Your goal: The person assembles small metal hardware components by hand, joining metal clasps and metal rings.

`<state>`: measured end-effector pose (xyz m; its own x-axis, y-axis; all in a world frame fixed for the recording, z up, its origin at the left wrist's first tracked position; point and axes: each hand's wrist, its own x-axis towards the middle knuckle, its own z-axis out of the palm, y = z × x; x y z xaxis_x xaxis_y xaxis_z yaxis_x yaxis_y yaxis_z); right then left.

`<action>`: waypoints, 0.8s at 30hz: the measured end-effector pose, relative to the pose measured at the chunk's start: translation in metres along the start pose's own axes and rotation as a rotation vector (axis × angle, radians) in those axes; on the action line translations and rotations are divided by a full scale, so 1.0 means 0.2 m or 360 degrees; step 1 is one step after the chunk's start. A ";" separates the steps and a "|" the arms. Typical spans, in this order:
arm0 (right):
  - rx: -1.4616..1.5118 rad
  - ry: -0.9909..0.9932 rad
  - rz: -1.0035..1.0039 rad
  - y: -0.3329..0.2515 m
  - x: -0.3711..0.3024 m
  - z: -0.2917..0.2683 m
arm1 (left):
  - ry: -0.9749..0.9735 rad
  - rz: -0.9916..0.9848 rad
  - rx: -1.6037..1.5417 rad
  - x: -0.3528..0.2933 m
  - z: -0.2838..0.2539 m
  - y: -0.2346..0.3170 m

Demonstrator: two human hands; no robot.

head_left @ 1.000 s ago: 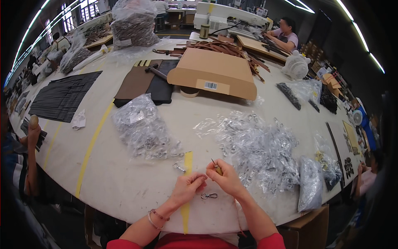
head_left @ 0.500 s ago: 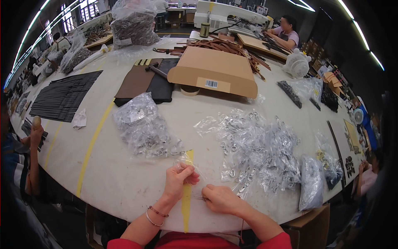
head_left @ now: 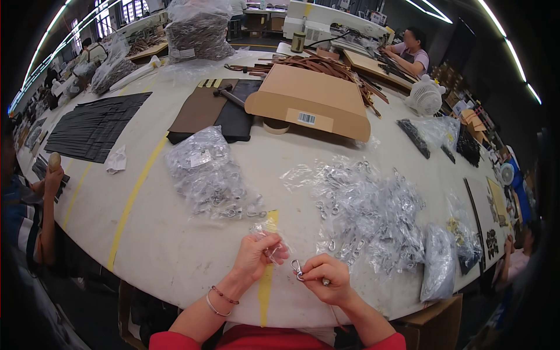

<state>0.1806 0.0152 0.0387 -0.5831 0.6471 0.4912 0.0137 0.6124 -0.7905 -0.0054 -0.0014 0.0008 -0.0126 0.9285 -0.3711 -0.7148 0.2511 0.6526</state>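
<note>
My left hand is closed on a small clear plastic bag, whose crinkled end sticks up past the fingers. Close beside it, my right hand pinches a silver metal snap hook, its hook end pointing up and left. Another bit of metal shows under the right fingers, too small to make out. Right of the hands spreads a heap of clear bags with metal snap hooks. Beyond my left hand lies a large clear bag of similar metal hardware.
A cardboard box stands at the far middle, with a hammer on dark sheets beside it. Black strips lie at left. A wrapped bundle sits by the right edge. A co-worker's hand shows at far left.
My right hand has lifted away from the left and turned, bringing the snap hook into sight. My left hand stays nearly in place with the plastic bag. The view has shifted slightly.
</note>
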 end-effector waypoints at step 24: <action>-0.0010 0.0045 -0.0234 0.02 0.03 -0.02 | -0.0161 -0.0186 -0.0260 0.01 -0.03 -0.03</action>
<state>0.1805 0.0235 0.0393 -0.5561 0.5628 0.6115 -0.0648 0.7041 -0.7071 -0.0050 -0.0018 -0.0074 0.1413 0.9203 -0.3648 -0.8113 0.3188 0.4900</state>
